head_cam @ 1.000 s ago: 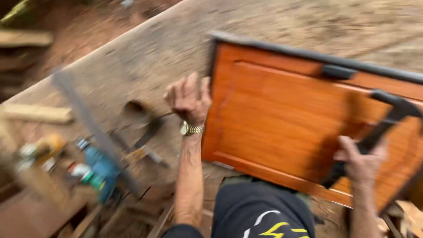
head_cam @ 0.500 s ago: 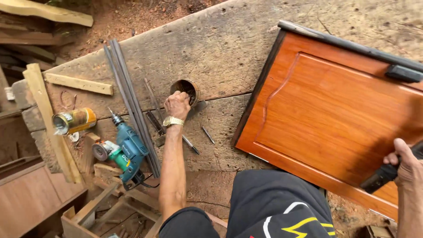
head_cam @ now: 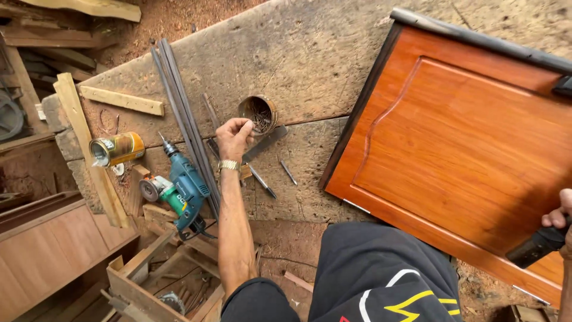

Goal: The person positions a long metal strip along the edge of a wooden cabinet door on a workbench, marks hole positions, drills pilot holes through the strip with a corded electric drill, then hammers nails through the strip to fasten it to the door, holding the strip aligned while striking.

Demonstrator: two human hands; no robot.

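Head view, looking straight down on a rough, weathered workbench (head_cam: 310,65). The left hand (head_cam: 234,136) reaches out over the bench with its fingertips (head_cam: 245,124) bunched together just beside the rim of a small round tin (head_cam: 258,114); whether they pinch anything is too small to tell. The tin stands upright with its mouth open, and inside lies a heap of thin dark nails. A gold wristwatch (head_cam: 227,165) sits on that wrist. Left of the arm, a yellow can (head_cam: 117,149) lies on its side with its open end turned outward; its contents cannot be made out. Near it rests a teal power drill (head_cam: 183,186), tip pointing away, alongside a bundle of long dark metal rods (head_cam: 182,119) and a short wood strip (head_cam: 122,100). A few loose nails and a flat blade (head_cam: 265,142) lie near the wrist. Below the bench edge an open wooden crate (head_cam: 158,280) holds odd scraps. To the right lies a glossy orange door panel (head_cam: 471,149), and the right hand (head_cam: 560,223), at the frame edge, is wrapped around a black handle (head_cam: 536,246).
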